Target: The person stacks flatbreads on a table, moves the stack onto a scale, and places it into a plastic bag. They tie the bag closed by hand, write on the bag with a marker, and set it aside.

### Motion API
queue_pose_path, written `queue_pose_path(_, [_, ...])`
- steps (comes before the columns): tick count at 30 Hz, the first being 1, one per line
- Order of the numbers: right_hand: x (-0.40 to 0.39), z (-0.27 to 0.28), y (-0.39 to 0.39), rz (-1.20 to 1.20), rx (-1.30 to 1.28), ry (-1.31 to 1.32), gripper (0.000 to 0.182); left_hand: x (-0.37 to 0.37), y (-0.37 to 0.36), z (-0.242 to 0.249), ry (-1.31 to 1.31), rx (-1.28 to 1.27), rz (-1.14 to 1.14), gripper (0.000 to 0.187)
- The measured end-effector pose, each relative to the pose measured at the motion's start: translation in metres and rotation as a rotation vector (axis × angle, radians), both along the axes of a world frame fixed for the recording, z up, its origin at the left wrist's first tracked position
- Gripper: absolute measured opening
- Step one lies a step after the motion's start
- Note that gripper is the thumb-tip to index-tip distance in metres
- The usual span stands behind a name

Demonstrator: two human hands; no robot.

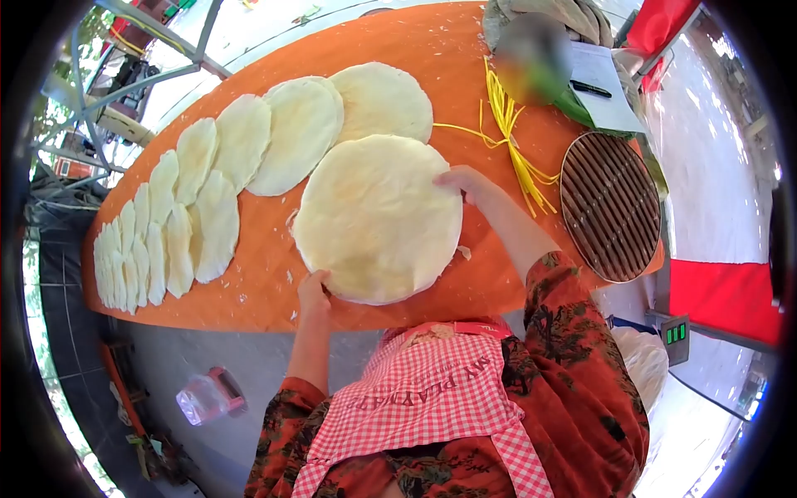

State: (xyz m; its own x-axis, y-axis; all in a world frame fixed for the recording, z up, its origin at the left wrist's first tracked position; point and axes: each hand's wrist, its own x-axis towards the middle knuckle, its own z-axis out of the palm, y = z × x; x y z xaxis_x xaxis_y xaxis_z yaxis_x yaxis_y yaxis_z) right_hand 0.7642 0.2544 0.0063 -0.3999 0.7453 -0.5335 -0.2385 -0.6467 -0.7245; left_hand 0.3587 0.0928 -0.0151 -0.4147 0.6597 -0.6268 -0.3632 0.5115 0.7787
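Note:
A large, pale, round flatbread [378,220] lies near the front edge of the orange-covered table, before my body. My left hand [314,292] grips its lower left rim, thumb on top and the other fingers hidden beneath. On the upper right rim, my right hand [466,183] pinches the same flatbread between thumb and fingers. Just behind it, another flatbread [386,100] is partly covered by its neighbours. More flatbreads, such as this one [290,137], overlap in two rows running off to the left.
Yellow ties [506,124] lie right of the flatbreads. Beyond them are a round slatted rack [612,207] and paper [598,91] with a black pen [590,88]. A scale display [676,334] stands below right; a clear plastic container [207,398] is on the floor.

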Motion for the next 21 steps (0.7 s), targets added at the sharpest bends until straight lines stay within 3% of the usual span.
queue_pose_path(2, [-0.006,0.009,-0.021,0.031,0.045,-0.005,0.047,-0.018,-0.004,-0.011,-0.044,0.090,0.025,0.020])
queue_pose_path(5, [-0.007,0.012,-0.085,-0.062,-0.081,-0.019,0.047,-0.039,-0.013,-0.022,-0.028,0.088,-0.089,0.021])
queue_pose_path(7, [-0.016,-0.021,-0.117,-0.252,-0.006,0.191,0.044,-0.051,-0.015,-0.019,0.169,-0.052,-0.160,0.022])
queue_pose_path(8, [-0.016,-0.024,-0.120,-0.219,0.027,0.230,0.045,-0.072,-0.024,-0.033,0.617,0.163,-0.651,0.029])
queue_pose_path(9, [-0.014,-0.035,-0.116,-0.190,-0.025,0.302,0.045,-0.092,-0.031,-0.048,1.167,0.454,-0.914,0.035])
queue_pose_path(10, [-0.016,0.025,-0.136,-0.318,0.071,0.152,0.045,-0.069,-0.012,-0.022,0.570,0.409,-0.833,0.039])
queue_pose_path(11, [-0.021,-0.035,-0.122,-0.258,0.197,0.233,0.045,-0.093,-0.006,-0.044,0.614,0.633,-0.933,0.045])
queue_pose_path(12, [-0.025,-0.075,-0.108,-0.208,0.176,0.138,0.049,-0.116,-0.001,-0.066,0.641,0.864,-1.019,0.052])
queue_pose_path(13, [-0.039,-0.069,-0.104,-0.327,0.323,0.226,0.055,-0.091,0.019,-0.054,0.279,0.586,-0.883,0.058])
queue_pose_path(15, [-0.040,-0.024,-0.121,-0.351,0.311,0.070,0.060,-0.064,0.034,0.030,-0.286,-0.068,-0.517,0.072])
queue_pose_path(18, [-0.018,0.011,-0.165,-0.498,0.280,-0.104,0.059,-0.025,0.059,0.072,-0.236,0.003,-0.724,0.065])
queue_pose_path(21, [0.036,0.048,-0.244,-0.757,0.305,-0.019,0.055,0.059,0.082,0.102,-0.214,0.339,-0.972,0.062])
